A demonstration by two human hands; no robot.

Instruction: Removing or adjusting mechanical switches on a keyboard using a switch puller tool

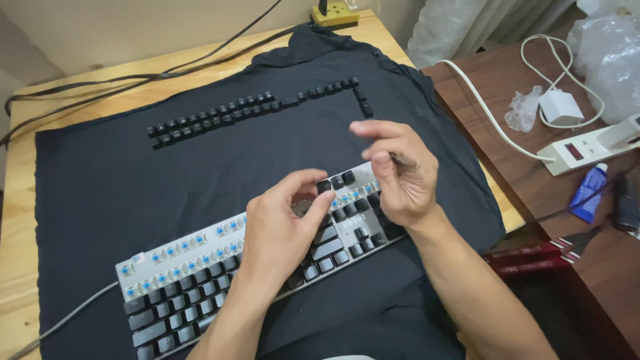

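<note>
- Keyboard: lay nearest the viewer on a dark cloth, its upper rows stripped to blue switches, lower rows capped.
- Left hand: rested on the keyboard's middle, fingers curled loosely, grip enclosing nothing visible.
- Right hand: hovered over the keyboard's right end, grip pinched shut on a thin wire tool.
- Step judged: keycap removal, partway; the next pull calls for hooking a remaining cap squarely.
- Removed keycaps: lined up beyond the keyboard.
- Desk: pale wood under the cloth; a power strip right of the keyboard on a darker desk.
</note>
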